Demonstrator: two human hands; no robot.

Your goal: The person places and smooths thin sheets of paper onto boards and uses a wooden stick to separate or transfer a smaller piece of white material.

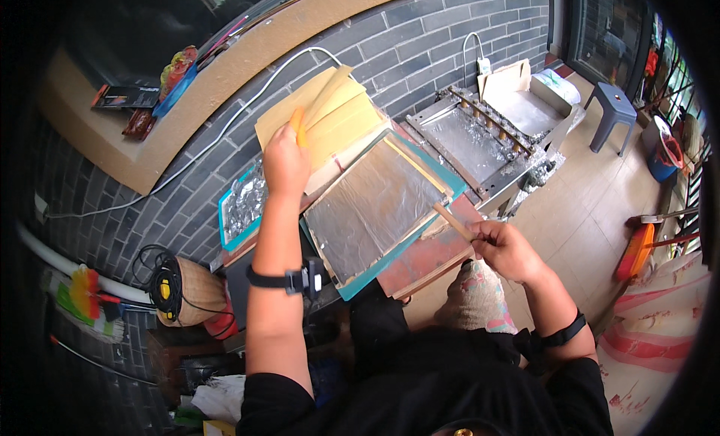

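My left hand (288, 163) grips an orange object (298, 126), which looks like a tool handle, over a stack of yellow paper sheets (343, 121). A tan strip rises just beyond it; I cannot tell whether it is a curled sheet or part of that tool. My right hand (503, 250) holds a slim wooden stick (453, 221) between thumb and fingers. Its tip reaches the near right corner of a teal-edged board (360, 283). Across that board lies a wrinkled, greyish foil-like sheet (377, 205), with a yellow strip along its far right edge.
A teal-rimmed tray (245, 208) of crumpled silvery foil stands left of the board. To the right is a metal apparatus (469, 140) with bars and foil scraps. A reddish wooden board (430, 250) lies under the near right side. Beyond stands a grey plastic stool (614, 110). A white cable (247, 107) runs along the brick wall.
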